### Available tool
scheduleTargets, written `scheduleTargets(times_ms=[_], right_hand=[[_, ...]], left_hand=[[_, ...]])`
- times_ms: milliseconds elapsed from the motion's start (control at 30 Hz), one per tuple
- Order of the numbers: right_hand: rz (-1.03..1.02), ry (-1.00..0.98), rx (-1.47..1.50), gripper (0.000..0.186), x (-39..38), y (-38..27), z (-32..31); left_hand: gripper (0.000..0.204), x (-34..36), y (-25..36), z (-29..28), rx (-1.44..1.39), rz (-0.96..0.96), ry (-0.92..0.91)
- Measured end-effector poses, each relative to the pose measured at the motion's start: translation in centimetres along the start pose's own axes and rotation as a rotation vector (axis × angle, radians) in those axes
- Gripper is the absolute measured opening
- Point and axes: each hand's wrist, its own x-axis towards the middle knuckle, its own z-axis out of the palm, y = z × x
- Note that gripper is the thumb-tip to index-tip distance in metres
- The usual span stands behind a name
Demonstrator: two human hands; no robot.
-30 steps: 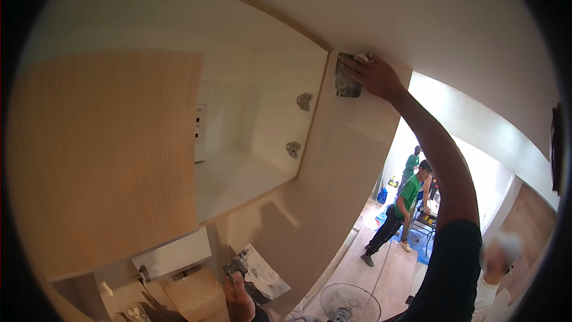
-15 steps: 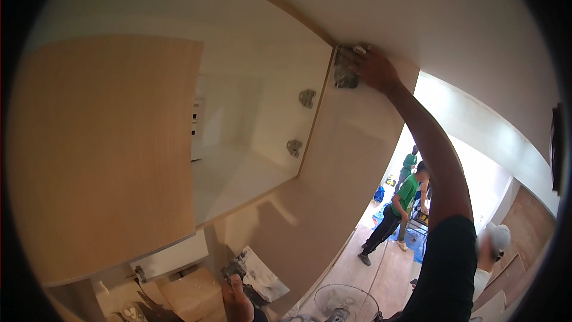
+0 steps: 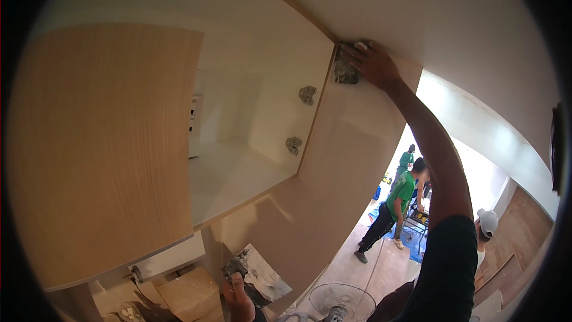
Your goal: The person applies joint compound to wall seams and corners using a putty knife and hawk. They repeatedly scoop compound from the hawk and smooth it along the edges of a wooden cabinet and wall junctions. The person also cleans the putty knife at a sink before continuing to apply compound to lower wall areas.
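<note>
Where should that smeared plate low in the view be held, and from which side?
Probably take the smeared plate by its darker left edge, from the lower left, thumb on top and fingers beneath: it is flat, and its paler right part is widely smeared. The left hand grips it there.

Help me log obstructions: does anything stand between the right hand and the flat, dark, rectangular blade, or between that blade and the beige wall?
Nothing visible does. The right hand lies directly on the flat dark blade, which appears to rest against the beige wall; the pale wooden cabinet edge is beside it, at left.
</note>
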Motion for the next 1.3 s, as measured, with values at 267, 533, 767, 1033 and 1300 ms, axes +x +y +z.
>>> scheduleTargets(times_ms=[267,533,767,1033,1300], right_hand=[[0.055,0.04,0.039,0.042,0.1,-0.3,0.6],[0.063,0.023,0.062,0.04,0.4,-0.7,0.0],[0.041,-0.079,0.054,0.043,-0.7,-1.9,-1.5],[0.022,-0.024,-0.001,0.046,-2.4,-1.4,-3.7],[-0.013,-0.032,-0.027,0.047,-0.4,-0.3,-1.0]], left_hand=[[0.049,0.1,0.2,-0.3,0.0,0.026,-0.026],[0.048,0.3,-0.9,-1.0,-0.118,0.031,-0.083],[0.057,-0.2,-0.9,-1.0,0.087,-0.13,0.018],[0.068,0.1,1.0,-1.4,0.185,-0.292,-0.157],[0.061,0.6,-0.1,-1.0,0.133,-0.245,-0.055]])
